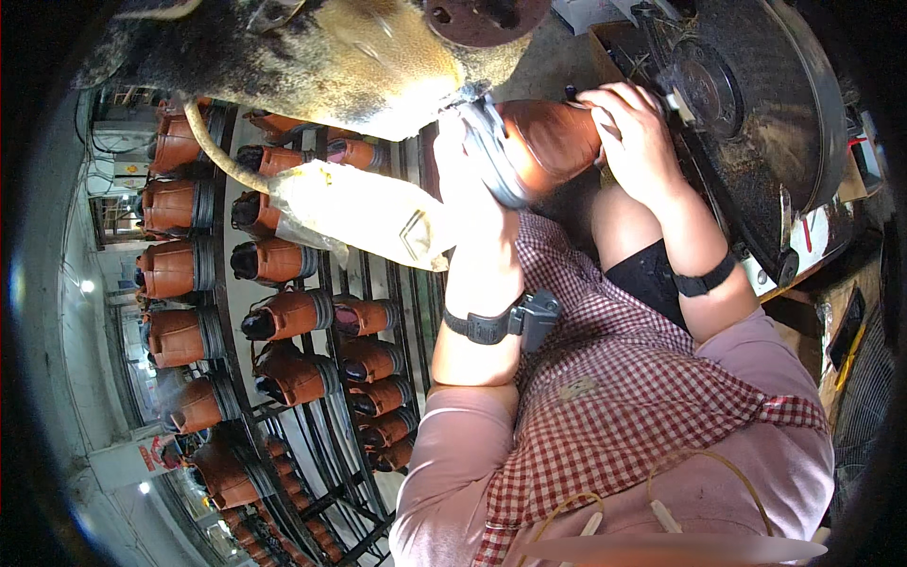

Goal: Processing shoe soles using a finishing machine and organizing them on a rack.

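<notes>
Gripping a reddish-brown leather boot (pixel 548 142) between both hands, the person is holding it up near the top middle of the head view, just left of a dark round machine wheel (pixel 756 104). The boot is lying roughly sideways, its grey sole edge (pixel 491 156) facing left and its rounded leather end pointing right toward the wheel. The right hand (pixel 638 142) is closing over that right end, fingers curled across the top of the leather, with the knuckles just beside the wheel's hub. The left hand (pixel 472 189) is wrapping around the sole end from below, its fingers closed on the boot, though some are hidden behind the sole. Each wrist is wearing a black strap, and the left strap (pixel 496 324) is carrying a small grey device. Below the boot, a red-and-white checked apron (pixel 605 397) is covering the person's lap over pink sleeves (pixel 453 454). Above the left hand, a bulky worn machine housing (pixel 321 57) is hanging, with a pale plastic bag (pixel 359 213) dangling beneath it on a hose. Further left, a dark metal rack (pixel 321 378) is holding many similar brown boots (pixel 283 315) in rows, well apart from the hands.
</notes>
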{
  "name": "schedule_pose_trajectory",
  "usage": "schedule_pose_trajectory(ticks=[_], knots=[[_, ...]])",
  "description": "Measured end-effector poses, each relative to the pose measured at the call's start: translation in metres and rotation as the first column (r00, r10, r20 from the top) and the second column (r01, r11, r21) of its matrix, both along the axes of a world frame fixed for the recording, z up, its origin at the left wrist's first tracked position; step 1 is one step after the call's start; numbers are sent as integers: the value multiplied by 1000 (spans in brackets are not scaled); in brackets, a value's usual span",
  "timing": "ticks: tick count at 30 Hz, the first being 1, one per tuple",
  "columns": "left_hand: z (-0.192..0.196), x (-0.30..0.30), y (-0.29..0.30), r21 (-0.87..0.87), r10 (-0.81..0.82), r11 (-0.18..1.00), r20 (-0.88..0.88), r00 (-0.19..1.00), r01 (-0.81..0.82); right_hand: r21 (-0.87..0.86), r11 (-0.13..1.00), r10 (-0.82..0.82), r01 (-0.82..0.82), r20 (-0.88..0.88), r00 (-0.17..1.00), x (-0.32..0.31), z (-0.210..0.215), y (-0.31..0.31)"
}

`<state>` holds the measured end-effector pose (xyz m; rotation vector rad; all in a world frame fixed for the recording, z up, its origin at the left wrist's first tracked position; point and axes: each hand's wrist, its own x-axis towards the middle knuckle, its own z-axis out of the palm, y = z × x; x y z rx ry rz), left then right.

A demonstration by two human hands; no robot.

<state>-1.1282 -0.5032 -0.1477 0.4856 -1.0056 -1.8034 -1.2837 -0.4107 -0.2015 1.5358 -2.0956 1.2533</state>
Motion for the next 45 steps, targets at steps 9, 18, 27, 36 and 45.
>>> schedule_pose_trajectory(ticks=[9,18,27,36,45], knots=[[52,-1,20,-166,316,941,119,941,-295,216,973,41,-76,164,986,43,47,61],[22,44,35,-673,335,740,361,871,-5,179,967,150,-183,183,972,58,80,79],[-21,73,124,-207,-94,962,354,931,176,116,955,197,-272,435,878,49,80,76],[4,64,104,-35,54,998,205,977,-48,-150,914,387,-377,600,700,46,70,82],[34,55,67,-281,147,959,401,904,-31,-127,939,342,-319,440,830,56,57,76]])
